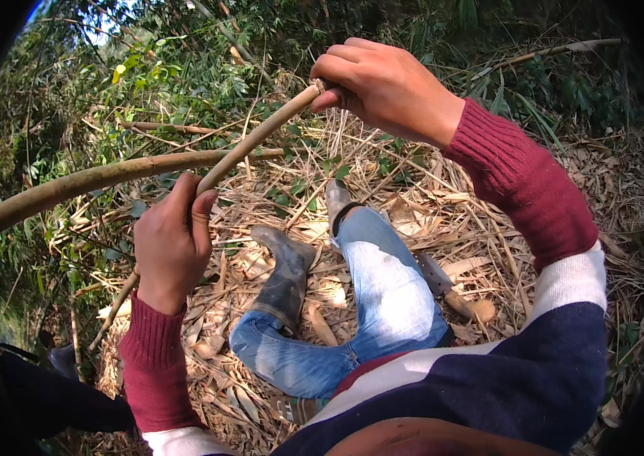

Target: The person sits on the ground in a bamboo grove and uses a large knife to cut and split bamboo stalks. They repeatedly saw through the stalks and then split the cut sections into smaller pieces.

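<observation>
A thin tan bamboo stick (261,135) slants up across the view from lower left to upper middle. My left hand (172,239) is closed round its middle, thumb along the top. At the stick's upper end, the bent fingers of my right hand (386,87) pinch the frayed tip. Below my left fist, the lower part of the stick runs down toward the leaf litter. A thicker bamboo pole (101,173) passes behind the stick, beyond my left hand. On the ground by my right knee lies a knife with a wooden handle (471,306) and a dark blade, partly hidden by my leg.
My bent legs in jeans (390,281) and rubber boots (284,273) rest on dry leaf litter (550,228). Green brush (177,76) grows at the far side. Another pole (557,52) lies at far right. A dark shape (48,395) fills the lower left.
</observation>
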